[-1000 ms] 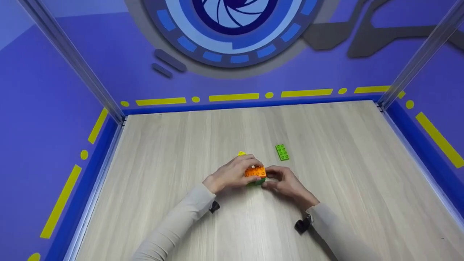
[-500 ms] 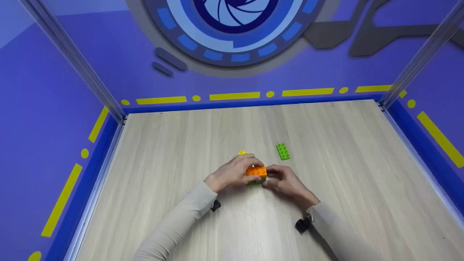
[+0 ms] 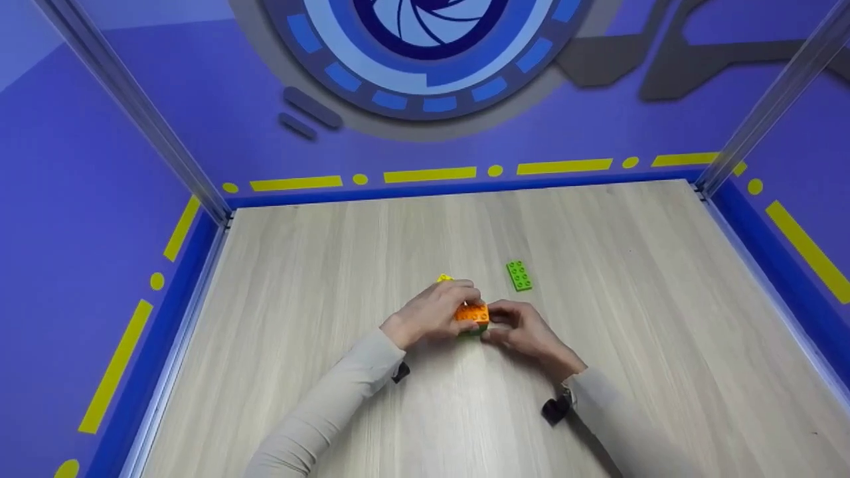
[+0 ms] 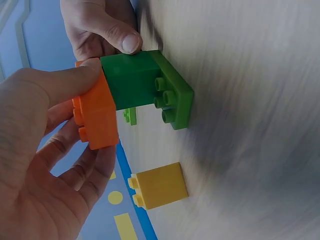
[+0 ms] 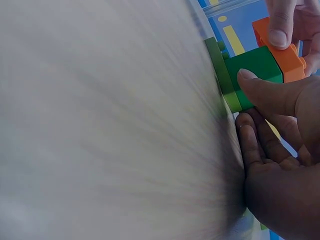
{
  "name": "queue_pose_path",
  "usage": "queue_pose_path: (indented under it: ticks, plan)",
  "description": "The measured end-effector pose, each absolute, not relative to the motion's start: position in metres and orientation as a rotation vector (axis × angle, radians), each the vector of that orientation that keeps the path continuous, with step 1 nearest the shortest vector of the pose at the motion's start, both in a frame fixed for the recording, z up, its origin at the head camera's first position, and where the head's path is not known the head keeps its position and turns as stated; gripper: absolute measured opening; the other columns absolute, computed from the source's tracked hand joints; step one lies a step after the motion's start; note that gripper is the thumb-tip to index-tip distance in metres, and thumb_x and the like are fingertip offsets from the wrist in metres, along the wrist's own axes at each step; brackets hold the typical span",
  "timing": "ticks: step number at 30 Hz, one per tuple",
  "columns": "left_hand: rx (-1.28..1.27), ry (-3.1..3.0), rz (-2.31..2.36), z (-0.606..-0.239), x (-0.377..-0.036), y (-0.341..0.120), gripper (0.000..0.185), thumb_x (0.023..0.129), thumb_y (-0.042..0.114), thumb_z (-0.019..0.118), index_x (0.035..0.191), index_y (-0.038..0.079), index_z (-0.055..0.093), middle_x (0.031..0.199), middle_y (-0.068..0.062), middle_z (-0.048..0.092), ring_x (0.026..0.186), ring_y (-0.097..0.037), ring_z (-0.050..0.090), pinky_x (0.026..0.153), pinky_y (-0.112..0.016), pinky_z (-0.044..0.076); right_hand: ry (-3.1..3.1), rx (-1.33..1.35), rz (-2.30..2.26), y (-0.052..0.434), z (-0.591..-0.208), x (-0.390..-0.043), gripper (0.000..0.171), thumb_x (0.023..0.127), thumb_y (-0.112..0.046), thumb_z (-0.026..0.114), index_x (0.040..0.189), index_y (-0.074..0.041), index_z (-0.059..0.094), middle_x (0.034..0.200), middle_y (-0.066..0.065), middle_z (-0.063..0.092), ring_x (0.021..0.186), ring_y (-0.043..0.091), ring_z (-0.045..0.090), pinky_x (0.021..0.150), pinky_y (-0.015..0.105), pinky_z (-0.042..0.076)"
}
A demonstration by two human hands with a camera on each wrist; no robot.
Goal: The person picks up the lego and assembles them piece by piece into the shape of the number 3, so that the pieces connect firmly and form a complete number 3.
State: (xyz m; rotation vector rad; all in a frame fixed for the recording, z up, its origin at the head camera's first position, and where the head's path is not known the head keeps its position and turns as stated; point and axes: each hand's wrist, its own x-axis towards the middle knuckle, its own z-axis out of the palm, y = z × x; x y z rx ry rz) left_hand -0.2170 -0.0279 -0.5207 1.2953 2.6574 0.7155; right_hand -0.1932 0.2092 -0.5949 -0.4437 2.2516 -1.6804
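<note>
My left hand (image 3: 435, 311) pinches an orange toy brick (image 4: 100, 112) between thumb and fingers. This brick sits on one end of a dark green brick (image 4: 130, 77), with its other end overhanging. Under the dark green brick lies a flat light green brick (image 4: 181, 97) on the table, some of its studs bare. My right hand (image 3: 531, 335) grips the dark green brick from the right, the thumb on its near side in the right wrist view. The right fingertips are partly hidden behind the stack.
A yellow brick (image 4: 162, 185) stands on the table beyond the left hand, mostly hidden by it in the head view. Another flat light green brick (image 3: 519, 275) lies farther back, right of the stack. Blue-purple panels (image 3: 425, 156) border the wooden table (image 3: 319, 265).
My left hand has shifted slightly right over the orange brick, covering more of its top. The right hand and the stack stay nearly still.
</note>
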Motion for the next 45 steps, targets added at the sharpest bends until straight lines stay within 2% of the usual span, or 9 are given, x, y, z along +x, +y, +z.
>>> queue_pose_path:
  ticks: [8, 13, 18, 22, 30, 34, 37, 41, 45]
  plan:
    - [1.230, 2.663, 0.675, -0.514, -0.220, -0.020, 0.024, 0.095, 0.026, 0.084, 0.111, 0.011, 0.073, 0.104, -0.001, 0.069, 0.089, -0.013, 0.057, 0.080, -0.023, 0.048, 2.238, -0.466, -1.697, 0.213, -0.593, -0.195, 0.043, 0.089, 0.001, 0.083, 0.130, -0.003, 0.073, 0.130, 0.017, 0.074, 0.125, 0.034, 0.070, 0.108, 0.034, 0.056]
    - [1.205, 2.672, 0.736, -0.519, -0.219, -0.023, 0.023, 0.093, 0.027, 0.085, 0.107, 0.013, 0.075, 0.103, 0.001, 0.069, 0.089, -0.013, 0.057, 0.080, -0.024, 0.047, 2.224, -0.466, -1.711, 0.212, -0.595, -0.195, 0.043, 0.088, 0.002, 0.083, 0.130, -0.003, 0.074, 0.130, 0.018, 0.074, 0.125, 0.034, 0.070, 0.109, 0.037, 0.056]
    - [1.207, 2.661, 0.783, -0.525, -0.217, -0.030, 0.028, 0.095, 0.030, 0.084, 0.116, 0.014, 0.076, 0.111, 0.000, 0.071, 0.093, -0.012, 0.059, 0.086, -0.025, 0.051, 2.210, -0.486, -1.716, 0.209, -0.595, -0.193, 0.043, 0.088, 0.003, 0.083, 0.130, -0.003, 0.074, 0.130, 0.018, 0.074, 0.126, 0.035, 0.069, 0.111, 0.045, 0.055]
    - [1.201, 2.634, 0.842, -0.525, -0.215, -0.035, 0.038, 0.095, 0.035, 0.083, 0.126, 0.014, 0.074, 0.119, 0.000, 0.073, 0.101, -0.013, 0.064, 0.093, -0.026, 0.055, 2.220, -0.466, -1.706, 0.209, -0.595, -0.192, 0.043, 0.088, 0.002, 0.083, 0.130, -0.004, 0.074, 0.130, 0.017, 0.074, 0.124, 0.034, 0.070, 0.110, 0.043, 0.056]
    - [1.128, 2.628, 0.949, -0.513, -0.222, -0.050, 0.046, 0.101, 0.041, 0.075, 0.136, 0.013, 0.070, 0.130, -0.007, 0.071, 0.115, -0.029, 0.069, 0.100, -0.038, 0.058, 2.240, -0.393, -1.663, 0.209, -0.590, -0.191, 0.050, 0.087, -0.002, 0.086, 0.135, -0.004, 0.070, 0.136, 0.017, 0.071, 0.126, 0.033, 0.068, 0.110, 0.039, 0.056]
    - [1.094, 2.665, 0.980, -0.509, -0.228, -0.057, 0.045, 0.103, 0.038, 0.071, 0.140, 0.012, 0.068, 0.133, -0.008, 0.070, 0.123, -0.028, 0.067, 0.109, -0.041, 0.055, 2.236, -0.355, -1.679, 0.209, -0.589, -0.191, 0.054, 0.088, -0.004, 0.087, 0.138, -0.004, 0.069, 0.139, 0.017, 0.069, 0.126, 0.032, 0.067, 0.112, 0.042, 0.055]
    - [1.059, 2.691, 1.008, -0.508, -0.233, -0.062, 0.043, 0.103, 0.033, 0.071, 0.140, 0.012, 0.068, 0.133, -0.009, 0.070, 0.125, -0.028, 0.066, 0.110, -0.043, 0.054, 2.212, -0.351, -1.724, 0.209, -0.589, -0.191, 0.055, 0.089, -0.004, 0.086, 0.140, -0.003, 0.066, 0.141, 0.018, 0.067, 0.127, 0.032, 0.066, 0.112, 0.042, 0.054]
    - [0.997, 2.716, 1.040, -0.512, -0.238, -0.068, 0.040, 0.102, 0.027, 0.072, 0.140, 0.014, 0.067, 0.134, -0.008, 0.069, 0.125, -0.030, 0.066, 0.109, -0.045, 0.055, 2.155, -0.406, -1.802, 0.208, -0.591, -0.192, 0.057, 0.090, -0.003, 0.084, 0.143, 0.002, 0.062, 0.144, 0.021, 0.065, 0.128, 0.033, 0.066, 0.110, 0.035, 0.056]
    - [0.948, 2.736, 1.050, -0.519, -0.242, -0.073, 0.040, 0.102, 0.024, 0.071, 0.141, 0.014, 0.067, 0.137, -0.005, 0.067, 0.127, -0.032, 0.064, 0.110, -0.044, 0.054, 2.086, -0.435, -1.895, 0.209, -0.593, -0.191, 0.059, 0.091, -0.003, 0.084, 0.144, 0.006, 0.060, 0.145, 0.024, 0.064, 0.126, 0.026, 0.068, 0.107, 0.028, 0.057]
